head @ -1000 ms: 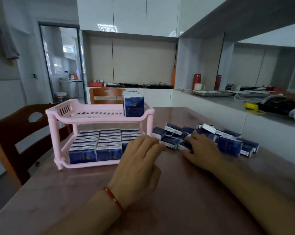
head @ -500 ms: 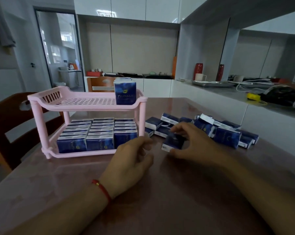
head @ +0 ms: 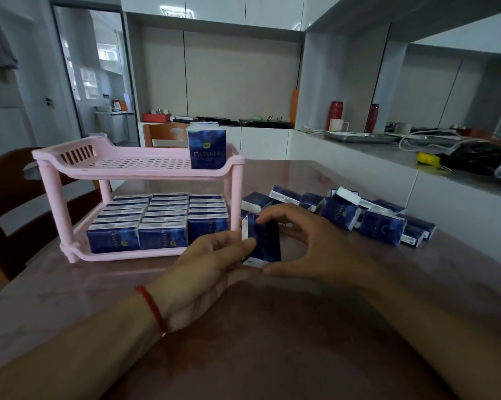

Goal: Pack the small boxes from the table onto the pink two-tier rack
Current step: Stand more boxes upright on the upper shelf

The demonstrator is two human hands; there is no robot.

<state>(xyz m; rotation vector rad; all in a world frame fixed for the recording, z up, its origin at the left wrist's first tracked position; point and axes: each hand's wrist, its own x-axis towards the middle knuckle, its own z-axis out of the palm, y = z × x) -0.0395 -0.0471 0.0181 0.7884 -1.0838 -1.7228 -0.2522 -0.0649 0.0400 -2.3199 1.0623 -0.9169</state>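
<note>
A small dark blue box (head: 265, 242) stands upright just above the table, held between both hands. My left hand (head: 211, 267) pinches its left edge with thumb and fingers. My right hand (head: 307, 243) curls round its right side, thumb under the bottom corner. The pink two-tier rack (head: 70, 161) stands to the left; its lower tier is packed with rows of blue boxes (head: 162, 220). Upright blue boxes (head: 206, 148) stand at the right end of the upper tier. A loose pile of blue boxes (head: 356, 215) lies on the table to the right.
Brown wooden chairs stand at the left (head: 9, 203) and behind the rack (head: 164, 135). A white counter (head: 358, 157) with a tray, cables and red vases runs along the right. The brown glossy table (head: 243, 342) stretches toward me.
My right hand lifted one blue box out of the pile and carried it left toward me. My left hand came up and took hold of its left edge.
</note>
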